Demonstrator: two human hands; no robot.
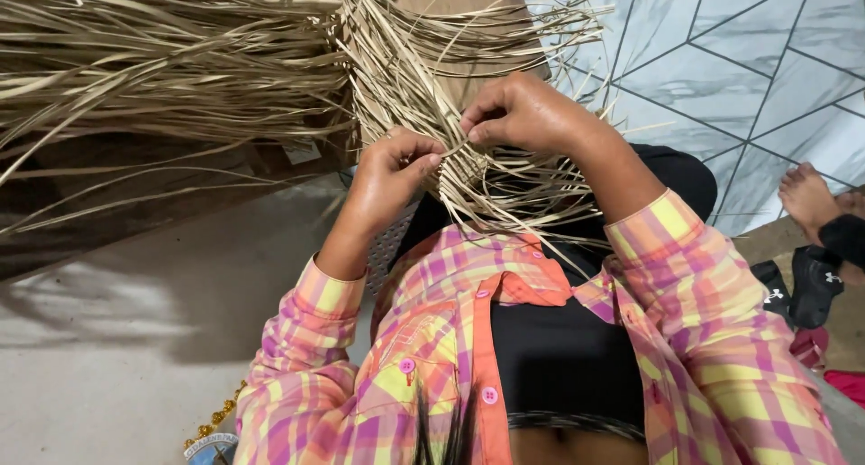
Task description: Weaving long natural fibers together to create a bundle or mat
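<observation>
I see the right hand point(527, 113) pinching a few thin tan straw strips point(478, 172) between thumb and fingertips, the grip clenched tight on them just where the strands cross. Just beside it, the left hand point(396, 172) is curled in a fist-like grip on the same straw strips, thumb pressed against the side of the forefinger; the two hands are nearly touching. The strips in hand belong to a partly woven piece that hangs in front of the chest, between the two forearms, with loose ends trailing down over the black top point(563, 348).

From the hands the strands run up and fan out into a big loose bundle of straw point(171, 59) that spreads across the upper left of the view. Both arms wear the sleeves of a pink, orange and yellow plaid shirt point(685, 321), unbuttoned over the black top.

Below on the left lies a bare grey floor point(99, 348). To the upper right is a pale wall point(757, 68) with dark line patterning. At the far right edge another person's bare foot point(806, 199) rests near some black cloth point(802, 285).
</observation>
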